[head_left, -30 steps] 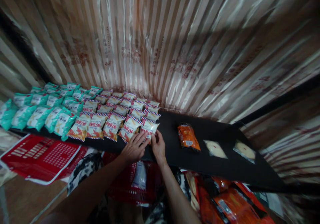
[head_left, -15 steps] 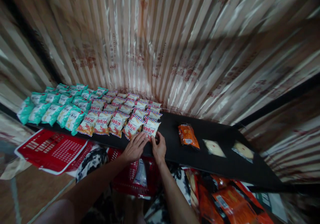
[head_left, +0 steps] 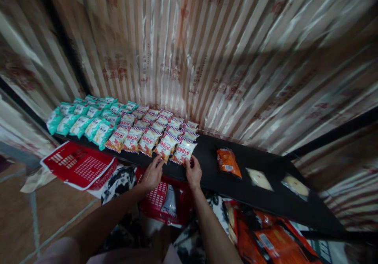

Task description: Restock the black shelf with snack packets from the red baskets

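Note:
Rows of orange-and-white snack packets [head_left: 147, 132] lie on a black shelf [head_left: 265, 201], with rows of teal packets [head_left: 85, 116] to their left. My right hand [head_left: 193, 172] pinches the lower right corner of the nearest, rightmost packet [head_left: 183, 151]. My left hand [head_left: 152, 173] rests at the shelf's front edge with its fingertips on the lower edge of the adjacent packet [head_left: 165, 146], fingers curled.
An orange packet [head_left: 227, 161] and two pale flat packets [head_left: 259, 178] [head_left: 296, 185] lie apart on the shelf's right part. Red plastic baskets [head_left: 78, 165] [head_left: 161, 201] sit below the shelf, orange bags [head_left: 271, 240] at lower right. A striped curtain [head_left: 206, 59] hangs behind.
The view has shifted left and up. My left hand has drawn back from the rightmost packet to the shelf edge by the neighbouring one. My right hand stays at the packet's corner.

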The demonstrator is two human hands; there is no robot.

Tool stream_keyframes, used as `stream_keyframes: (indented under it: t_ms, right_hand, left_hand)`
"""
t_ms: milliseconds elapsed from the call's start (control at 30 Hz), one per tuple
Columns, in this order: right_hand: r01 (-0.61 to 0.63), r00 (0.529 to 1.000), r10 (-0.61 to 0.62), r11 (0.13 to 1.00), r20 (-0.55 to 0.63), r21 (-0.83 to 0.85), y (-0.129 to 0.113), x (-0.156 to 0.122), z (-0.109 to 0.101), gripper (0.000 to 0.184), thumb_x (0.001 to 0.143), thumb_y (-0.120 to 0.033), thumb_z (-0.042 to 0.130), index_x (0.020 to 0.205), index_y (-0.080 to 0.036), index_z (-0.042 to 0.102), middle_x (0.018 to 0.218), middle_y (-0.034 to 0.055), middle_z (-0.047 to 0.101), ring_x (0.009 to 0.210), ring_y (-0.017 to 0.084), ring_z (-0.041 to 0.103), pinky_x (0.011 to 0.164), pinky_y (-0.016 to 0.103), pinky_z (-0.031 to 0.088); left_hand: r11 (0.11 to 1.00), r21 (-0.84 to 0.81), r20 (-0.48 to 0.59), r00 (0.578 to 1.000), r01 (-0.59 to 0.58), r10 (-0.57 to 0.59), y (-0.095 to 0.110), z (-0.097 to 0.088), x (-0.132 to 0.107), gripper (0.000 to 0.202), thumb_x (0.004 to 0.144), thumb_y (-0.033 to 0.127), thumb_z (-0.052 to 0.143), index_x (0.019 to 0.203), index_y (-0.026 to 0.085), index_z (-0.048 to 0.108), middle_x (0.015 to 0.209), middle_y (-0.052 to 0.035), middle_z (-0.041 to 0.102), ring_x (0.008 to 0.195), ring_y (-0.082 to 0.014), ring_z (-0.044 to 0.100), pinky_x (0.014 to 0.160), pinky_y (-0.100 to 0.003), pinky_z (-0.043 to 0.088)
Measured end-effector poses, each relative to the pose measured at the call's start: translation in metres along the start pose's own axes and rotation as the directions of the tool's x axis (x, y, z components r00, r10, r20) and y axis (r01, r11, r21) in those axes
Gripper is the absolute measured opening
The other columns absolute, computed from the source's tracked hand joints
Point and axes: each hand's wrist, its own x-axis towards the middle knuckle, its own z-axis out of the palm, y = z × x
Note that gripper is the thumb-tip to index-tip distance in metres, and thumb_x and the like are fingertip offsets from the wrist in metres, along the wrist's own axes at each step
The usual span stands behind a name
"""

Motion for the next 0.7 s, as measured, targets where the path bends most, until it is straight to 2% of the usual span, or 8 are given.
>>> stream_keyframes:
  t_ms: [167,367,533,700]
  right_hand:
    - [-0.028,1.000,0.029,0.999,0.001,-0.024,-0.008,-0.002,-0.002,0.060,0.072,-0.056,0.049,0.111,-0.011,0.059,0.093,0.0113,0.066,0.074,0.019,0.062,0.071,0.030,0.048]
    - [-0.003,1.000,0.004,1.000,0.028,-0.019,-0.008,-0.003,-0.001,0.061,0.073,-0.057,0.048,0.112,-0.011,0.058,0.094,0.0114,0.066,0.076,0.019,0.062,0.072,0.031,0.048]
    - [0.010,0.999,-0.009,0.999,0.033,-0.053,-0.008,-0.003,-0.002,0.063,0.073,-0.057,0.048,0.113,-0.010,0.057,0.096,0.0129,0.066,0.076,0.019,0.061,0.074,0.032,0.048]
    - [0.022,0.999,-0.020,0.998,0.029,-0.061,-0.007,-0.003,-0.002,0.062,0.073,-0.056,0.048,0.113,-0.009,0.057,0.095,0.0126,0.066,0.078,0.019,0.061,0.073,0.031,0.047]
  left_hand:
    - [1.000,0.012,0.011,1.000,-0.003,0.002,0.008,0.001,-0.002,0.041,0.082,0.011,0.034,0.120,0.014,0.051,0.131,-0.0125,0.046,0.114,-0.0188,0.051,0.096,-0.034,0.045]
    - [0.997,0.074,0.105,0.994,-0.039,0.031,0.006,-0.002,0.002,0.041,0.082,0.010,0.035,0.119,0.013,0.052,0.127,-0.0119,0.052,0.114,-0.0196,0.051,0.095,-0.036,0.045]
    - [0.998,0.043,0.029,0.999,-0.042,0.041,0.005,-0.007,0.005,0.040,0.078,0.007,0.039,0.114,0.015,0.056,0.121,-0.0101,0.053,0.111,-0.0187,0.051,0.096,-0.033,0.045]
    - [0.996,0.080,-0.077,0.996,0.043,-0.037,0.000,-0.014,0.011,0.044,0.078,0.006,0.043,0.118,0.020,0.052,0.130,-0.0102,0.042,0.118,-0.0225,0.044,0.090,-0.036,0.049]
